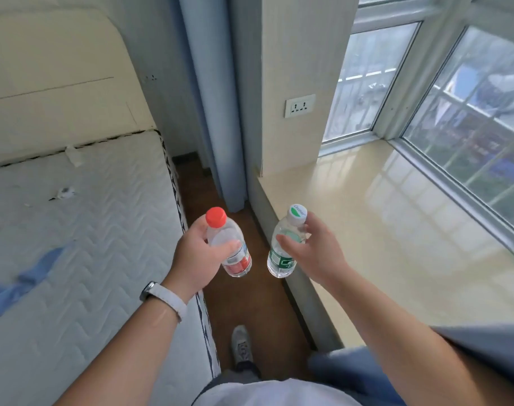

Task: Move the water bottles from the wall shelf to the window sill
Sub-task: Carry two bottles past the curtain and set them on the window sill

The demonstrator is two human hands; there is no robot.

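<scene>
A: What can't you make out?

B: The wall shelf is nowhere in view. The print on both labels is too blurred to read, and the scene beyond the window panes (467, 118) is a smear of colour. The person's body is cut off at the bottom edge; only one grey shoe (241, 344) shows on the floor.

A: And the hands?

B: The left hand (197, 259) is curled closed around the red-capped bottle (231, 247), thumb across its front, fingers hidden behind it. The right hand (311, 253) is closed on the green-labelled bottle (283, 247), thumb on its shoulder, fingertips just under the white cap. Both bottles lean, caps up and away from the wrists, bases hanging below the fingers over the floor.

A: Materials?

B: Clear, ribbed plastic, round in section, one with a red label band and one with green. A white band (165, 297) wraps the left wrist.

A: Where is the sill?

B: The window sill (396, 244) lies just beyond the right hand's knuckles, a glossy cream slab mirroring the window frame. The green-labelled bottle hangs just off its near edge.

A: The room?

B: A quilted white mattress (88, 244) with a blue cloth (24, 282) lies outside the left hand. Brown floor (250, 303) runs between bed and sill. Ahead of the fingertips hang a pale blue curtain (209, 98) and a wall socket (299, 105).
</scene>
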